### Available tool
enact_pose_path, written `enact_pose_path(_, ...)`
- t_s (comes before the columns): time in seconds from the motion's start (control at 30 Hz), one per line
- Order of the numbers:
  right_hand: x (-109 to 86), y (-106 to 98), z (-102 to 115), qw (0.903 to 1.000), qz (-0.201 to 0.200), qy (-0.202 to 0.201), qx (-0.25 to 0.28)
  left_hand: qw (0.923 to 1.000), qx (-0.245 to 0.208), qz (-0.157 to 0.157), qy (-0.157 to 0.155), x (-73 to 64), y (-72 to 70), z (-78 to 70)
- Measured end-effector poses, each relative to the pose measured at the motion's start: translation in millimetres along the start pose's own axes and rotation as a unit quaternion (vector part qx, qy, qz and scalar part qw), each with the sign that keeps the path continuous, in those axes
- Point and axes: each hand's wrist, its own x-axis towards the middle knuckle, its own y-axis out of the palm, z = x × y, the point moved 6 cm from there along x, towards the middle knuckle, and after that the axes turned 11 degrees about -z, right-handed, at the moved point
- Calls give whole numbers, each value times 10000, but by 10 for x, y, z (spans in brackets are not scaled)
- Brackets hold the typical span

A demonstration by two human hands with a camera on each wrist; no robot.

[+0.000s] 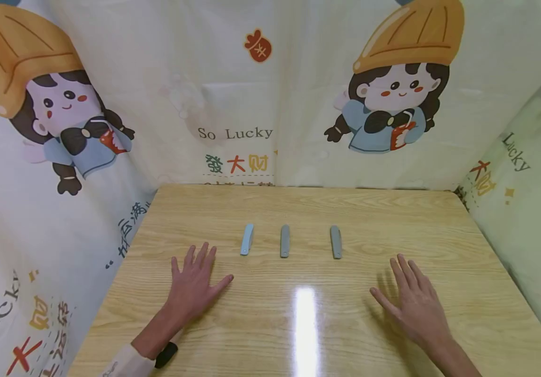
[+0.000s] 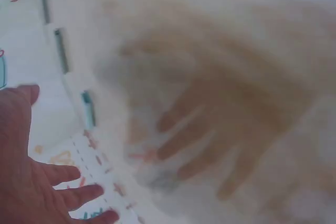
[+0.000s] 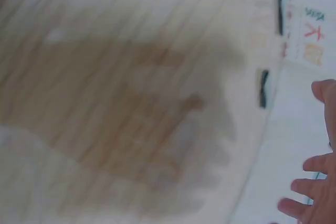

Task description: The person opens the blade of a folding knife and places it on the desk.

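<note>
Three slim tools are laid in a spaced row on the far part of the tabletop (image 1: 251, 324): a light-blue tool (image 1: 247, 240) at the left, a middle grey tool (image 1: 285, 241), and an outer grey tool (image 1: 336, 242) at the right. The left hand (image 1: 192, 288) is held with fingers spread, near the light-blue tool; the right hand (image 1: 416, 311) is raised, fingers straight and thumb apart, nearest the outer grey tool.

Left slim tool (image 1: 247, 240): light blue. Middle tool (image 1: 285, 241) and right tool (image 1: 336, 242): both grey. Worktop (image 1: 251, 319): yellowish-tan wood grain, white glare streak (image 1: 305, 330). Cloth backdrop (image 1: 308, 104): cream, printed with cartoon figures (image 1: 378, 133) in orange caps, blue tops, black bows; red pouch (image 1: 258, 47); lettering (image 1: 236, 164) in green, red, yellow, dark grey. Sleeve (image 1: 130, 362): off-white. Wrist device (image 1: 166, 355): black.
</note>
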Motion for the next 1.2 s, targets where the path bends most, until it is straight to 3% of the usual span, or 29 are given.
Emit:
enact_pose_path(0.2, 153, 8, 316, 9982, -340, -154, 470, 9969, -656, 267, -342, 357, 66, -132)
enact_pose_path(0.37, 275, 127, 501, 9926, -239, 104, 1184, 9912, -965, 709, -558, 692, 250, -246)
enact_pose_path(0.53, 401, 259, 671, 9919, -192, -87, 1249, 9866, -1073, 915, -826, 887, 402, -298)
enact_pose_path(0.67, 482, 334, 816, 9914, -204, -340, 1243, 9867, -1025, 857, -925, 958, 464, -321)
enact_pose_path(0.87, 579, 434, 960, 9895, 52, -262, 1420, 9841, -1206, 528, -1195, 981, 453, -334)
enact_pose_path(1.07, 586, 559, 1110, 9785, 665, 75, 1952, 9792, -1492, 395, -1315, 976, 444, -356)
enact_pose_path(1.2, 610, 633, 1239, 9708, 871, 65, 2236, 9776, -1510, 240, -1447, 979, 433, -322)
